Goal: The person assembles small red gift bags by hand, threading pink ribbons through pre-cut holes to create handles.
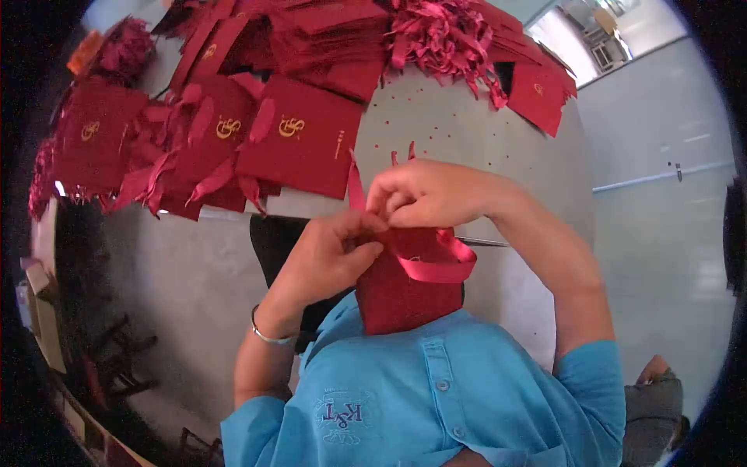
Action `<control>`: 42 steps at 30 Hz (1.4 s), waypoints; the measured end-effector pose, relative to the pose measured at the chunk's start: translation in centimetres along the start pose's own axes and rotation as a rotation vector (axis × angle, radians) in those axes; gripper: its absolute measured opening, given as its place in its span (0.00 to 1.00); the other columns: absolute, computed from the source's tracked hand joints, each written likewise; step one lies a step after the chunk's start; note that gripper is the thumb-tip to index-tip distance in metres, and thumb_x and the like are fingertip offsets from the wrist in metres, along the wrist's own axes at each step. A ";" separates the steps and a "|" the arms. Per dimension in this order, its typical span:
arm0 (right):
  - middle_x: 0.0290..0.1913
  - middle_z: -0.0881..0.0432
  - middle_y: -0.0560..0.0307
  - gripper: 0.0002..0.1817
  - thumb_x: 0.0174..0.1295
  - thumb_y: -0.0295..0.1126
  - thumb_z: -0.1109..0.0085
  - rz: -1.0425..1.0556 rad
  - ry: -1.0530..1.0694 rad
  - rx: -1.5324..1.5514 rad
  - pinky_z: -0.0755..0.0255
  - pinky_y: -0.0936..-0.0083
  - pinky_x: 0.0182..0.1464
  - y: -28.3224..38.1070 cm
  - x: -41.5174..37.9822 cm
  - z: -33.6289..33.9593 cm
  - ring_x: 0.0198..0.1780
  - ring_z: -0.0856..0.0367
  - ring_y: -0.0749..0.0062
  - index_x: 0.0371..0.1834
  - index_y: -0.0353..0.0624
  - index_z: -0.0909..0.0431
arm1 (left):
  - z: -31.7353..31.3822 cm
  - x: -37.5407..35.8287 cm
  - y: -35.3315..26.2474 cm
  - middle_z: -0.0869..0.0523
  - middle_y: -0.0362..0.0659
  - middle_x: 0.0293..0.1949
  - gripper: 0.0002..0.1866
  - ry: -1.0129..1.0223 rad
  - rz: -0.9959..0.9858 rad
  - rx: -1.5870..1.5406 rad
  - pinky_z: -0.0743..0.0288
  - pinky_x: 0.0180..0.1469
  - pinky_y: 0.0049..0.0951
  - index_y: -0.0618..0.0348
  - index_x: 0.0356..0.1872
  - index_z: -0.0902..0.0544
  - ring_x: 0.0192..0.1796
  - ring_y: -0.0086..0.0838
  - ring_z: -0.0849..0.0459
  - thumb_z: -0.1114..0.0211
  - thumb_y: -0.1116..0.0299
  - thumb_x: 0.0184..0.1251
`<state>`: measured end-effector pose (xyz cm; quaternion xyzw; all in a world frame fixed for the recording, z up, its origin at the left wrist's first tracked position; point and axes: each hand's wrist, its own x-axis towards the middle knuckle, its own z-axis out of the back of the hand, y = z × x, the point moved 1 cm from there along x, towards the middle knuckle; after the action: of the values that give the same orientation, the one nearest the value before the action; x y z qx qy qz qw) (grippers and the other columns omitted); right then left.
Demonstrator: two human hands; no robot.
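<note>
The work item is a small red bag [408, 300], at the near side of the table [467, 132], directly in front of the wearer's blue shirt [405, 381]. Its far edge lies under the fingers of both hands. A pink ribbon [443, 271] forms a loose loop at the bag's far right part and overlaps its face.

The left hand [331, 257] is at the bag's far left corner, thumb and forefinger bent toward each other at the edge; whether they meet, and on what, cannot be told. A bracelet [268, 338] is on the left wrist. The right hand [424, 198] reaches in from the right, fingers curled inward over the far edge, just beside the left fingertips. Its grip is hidden and cannot be determined. A narrow pink strip [355, 184] stands up just left of the right hand.

At the far left, red bags with gold lettering [292, 128] lie overlapping, with ribbons among them. A heap of pink ribbons [443, 35] sits at the far centre, and another red bag [537, 93] lies to its right. Small red specks [387, 122] are scattered across the tabletop. A second person [654, 401] is partly visible at the near right, well apart from the work.
</note>
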<state>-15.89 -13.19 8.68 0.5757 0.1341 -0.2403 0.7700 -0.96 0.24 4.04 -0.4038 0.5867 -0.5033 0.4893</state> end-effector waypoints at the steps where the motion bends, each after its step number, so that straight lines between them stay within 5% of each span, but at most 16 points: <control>1: 0.38 0.17 0.58 0.15 0.58 0.22 0.48 -0.010 0.044 0.032 0.27 0.80 0.44 -0.2 0.3 0.0 0.41 0.21 0.80 0.49 0.34 0.25 | -0.1 0.0 0.2 0.20 0.33 0.26 0.09 -0.049 -0.001 0.012 0.32 0.22 0.18 0.64 0.44 0.20 0.22 0.13 0.26 0.37 0.78 0.64; 5: 0.36 0.17 0.60 0.18 0.54 0.21 0.47 0.030 0.203 0.223 0.30 0.83 0.37 -1.8 1.8 -0.3 0.36 0.23 0.84 0.50 0.34 0.25 | -0.8 -0.5 0.1 0.20 0.33 0.27 0.09 -0.141 -0.123 0.106 0.32 0.24 0.17 0.63 0.42 0.22 0.24 0.12 0.26 0.35 0.80 0.61; 11: 0.30 0.17 0.64 0.20 0.50 0.20 0.43 -0.087 0.329 0.235 0.37 0.86 0.26 -0.9 1.8 0.3 0.26 0.28 0.86 0.50 0.37 0.25 | -1.1 -0.8 -0.5 0.19 0.33 0.27 0.10 -0.168 -0.051 0.140 0.32 0.25 0.17 0.62 0.40 0.22 0.25 0.12 0.26 0.33 0.80 0.58; 21: 0.32 0.15 0.61 0.24 0.45 0.20 0.35 -0.114 0.346 0.345 0.35 0.84 0.23 -2.1 2.3 0.1 0.27 0.23 0.84 0.50 0.39 0.25 | -0.9 -0.2 -0.4 0.18 0.34 0.27 0.09 -0.139 0.010 0.027 0.34 0.21 0.15 0.62 0.37 0.22 0.22 0.11 0.25 0.32 0.81 0.56; 30: 0.33 0.14 0.57 0.17 0.48 0.23 0.35 0.007 -0.066 0.025 0.25 0.77 0.33 -3.5 3.1 1.3 0.32 0.18 0.77 0.44 0.37 0.23 | -1.0 -0.3 -0.8 0.18 0.32 0.30 0.09 -0.048 0.058 -0.218 0.31 0.29 0.14 0.62 0.36 0.20 0.28 0.11 0.24 0.32 0.83 0.55; 35: 0.30 0.16 0.53 0.10 0.51 0.25 0.35 0.292 -0.862 -0.243 0.23 0.71 0.38 -5.6 3.5 2.3 0.34 0.15 0.67 0.36 0.38 0.24 | -0.5 0.0 0.0 0.17 0.33 0.33 0.10 -0.088 0.087 -0.079 0.28 0.37 0.15 0.62 0.37 0.20 0.35 0.13 0.22 0.33 0.84 0.54; 42: 0.31 0.16 0.50 0.08 0.53 0.26 0.37 0.236 -0.947 -0.335 0.22 0.67 0.38 -5.6 2.5 0.6 0.34 0.15 0.57 0.36 0.39 0.24 | -0.2 0.4 0.3 0.16 0.35 0.35 0.11 -0.036 0.176 -0.076 0.27 0.38 0.16 0.63 0.40 0.20 0.35 0.14 0.21 0.33 0.83 0.56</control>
<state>-16.79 -15.53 3.03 0.2840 -0.2584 -0.3612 0.8498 -1.20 -0.07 3.72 -0.3778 0.6298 -0.4283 0.5265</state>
